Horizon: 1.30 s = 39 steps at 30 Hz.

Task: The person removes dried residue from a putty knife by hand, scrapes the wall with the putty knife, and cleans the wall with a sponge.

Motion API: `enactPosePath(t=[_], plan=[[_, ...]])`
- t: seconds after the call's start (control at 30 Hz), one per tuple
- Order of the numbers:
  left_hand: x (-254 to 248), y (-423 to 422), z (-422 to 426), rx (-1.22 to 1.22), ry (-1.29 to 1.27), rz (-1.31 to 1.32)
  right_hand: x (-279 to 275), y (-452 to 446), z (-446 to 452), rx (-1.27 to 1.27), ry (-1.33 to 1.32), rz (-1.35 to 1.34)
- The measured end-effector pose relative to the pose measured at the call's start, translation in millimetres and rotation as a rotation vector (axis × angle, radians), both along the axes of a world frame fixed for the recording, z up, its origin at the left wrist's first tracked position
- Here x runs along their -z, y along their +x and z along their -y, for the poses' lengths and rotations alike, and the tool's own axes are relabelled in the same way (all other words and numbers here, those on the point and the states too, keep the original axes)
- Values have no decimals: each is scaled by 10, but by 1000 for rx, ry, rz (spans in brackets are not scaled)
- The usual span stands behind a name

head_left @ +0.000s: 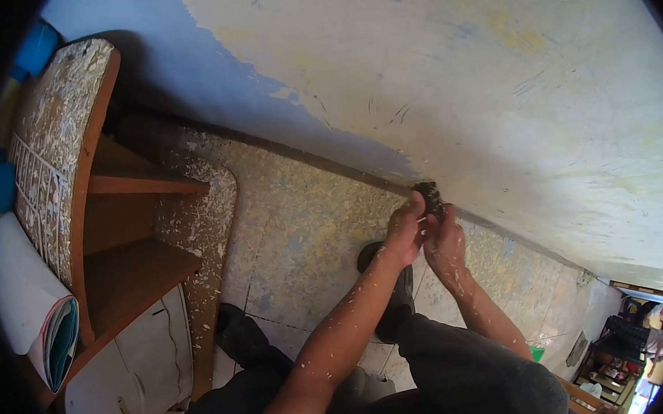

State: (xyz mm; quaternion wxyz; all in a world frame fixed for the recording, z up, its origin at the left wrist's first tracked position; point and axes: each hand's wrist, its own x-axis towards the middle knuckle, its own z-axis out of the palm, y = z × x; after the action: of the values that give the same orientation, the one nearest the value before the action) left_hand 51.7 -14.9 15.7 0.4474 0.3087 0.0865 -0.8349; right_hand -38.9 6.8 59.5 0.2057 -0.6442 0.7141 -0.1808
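Observation:
My left hand (407, 230) and my right hand (446, 247) are close together low at the wall, both closed around a small dark scraper-like tool (427, 195). The tool is flecked with pale chips, and its far end is at the foot of the wall (494, 111); whether it touches is hard to tell. Blue paint (239, 90) covers the wall's left part, with a ragged edge against a pale, patchy bare surface. Paint flakes stick to both forearms.
Paint chips cover the tiled floor (293, 210). On the left stands a wooden shelf unit (138, 251), strewn with flakes, with rolled sheets (52, 334) beside it. My dark shoe (240, 329) is near its base. Another person (658, 334) and cluttered furniture appear far right.

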Motion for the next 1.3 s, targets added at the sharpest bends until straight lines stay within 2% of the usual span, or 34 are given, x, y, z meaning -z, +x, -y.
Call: enactPosePath(t=[0.07,0.17,0.27,0.33,0.4,0.53,0.6,0.67,0.73,0.87,0.97,1.03,1.13,1.2,1.27,1.3], plan=[[-24,-31,-1,34,-28,-16,3,-6,5,39,17,36],[87,195,97,-38,-17,-54,-194,423,200,37,156,-197],[114,286,137,-36,-34,-48,-16,341,222,-69,88,-160],[4,203,93,-17,-1,41,-113,268,154,-79,89,-139],[-12,94,33,6,-23,25,-49,153,44,-15,-27,-66],[3,135,59,-33,6,-55,-136,206,134,-53,7,-160],[124,215,113,-44,-20,-48,-209,439,234,-46,109,-197],[127,236,108,-61,-46,-33,-102,364,190,-65,86,-159],[-31,223,102,27,-13,91,-42,251,128,-41,19,-141],[-29,10,11,14,-17,109,20,50,25,-9,21,-103],[-172,41,-56,-5,-10,179,78,-1,-16,-58,-20,195],[-284,90,-56,57,-101,327,59,3,-72,-43,-94,206],[-200,-75,-55,45,-130,354,73,-44,-92,-10,-224,234],[-127,-162,11,4,-114,264,63,-173,40,-4,-163,-143],[-189,-175,22,-24,-48,93,-34,-158,45,-16,-167,-209],[-239,-143,14,-21,-45,95,-74,-120,34,-7,-127,-188]])
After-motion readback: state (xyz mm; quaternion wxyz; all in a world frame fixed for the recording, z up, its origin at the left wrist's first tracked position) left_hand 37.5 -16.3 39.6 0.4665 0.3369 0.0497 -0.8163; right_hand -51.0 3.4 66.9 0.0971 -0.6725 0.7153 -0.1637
